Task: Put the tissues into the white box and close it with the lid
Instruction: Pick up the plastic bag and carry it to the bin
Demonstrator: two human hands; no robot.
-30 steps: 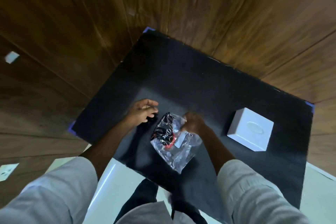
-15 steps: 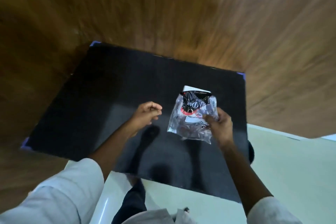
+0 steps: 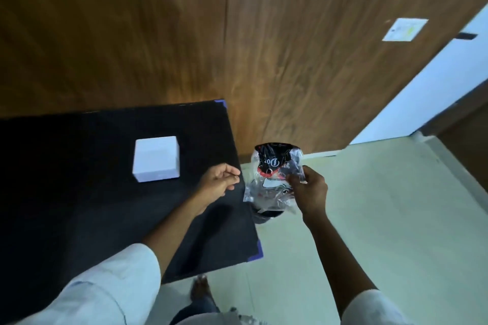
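Nearest the camera, at about 6 o'clock, pale sleeves point(image 3: 105, 290) and a bare foot point(image 3: 200, 288) on the light floor point(image 3: 383, 219) frame the scene. Toward 5 o'clock the right forearm reaches up to the right hand point(image 3: 309, 190), which pinches a crinkled clear wrapper point(image 3: 274, 179) with black and red print, holding it off the table's right edge over the floor. Below the wrapper sits a dark round thing point(image 3: 266, 215), possibly a bin, though too little shows to be sure. The wrapper looks limp and see-through, and I cannot tell whether any tissues remain in it; no loose tissues are visible anywhere. Just left of it, near the centre, the left hand point(image 3: 219, 182) hovers over the right edge of the black mat point(image 3: 79, 206), fingers loosely curled and narrow, holding nothing that can be seen. Farther off, toward 10 o'clock, the white box point(image 3: 157, 158) rests on the mat, well apart from both hands. Its top looks like a plain closed face, so the lid may be on, but no seam can be made out and its contents are hidden. Judging from this, the wrapper looks headed for disposal, which would suit a late stage; whether the tissues are inside and the box properly shut cannot be confirmed. Beyond, at 12 o'clock, stands the wooden wall point(image 3: 264, 34) with a white switch plate point(image 3: 404, 29) toward 2 o'clock.
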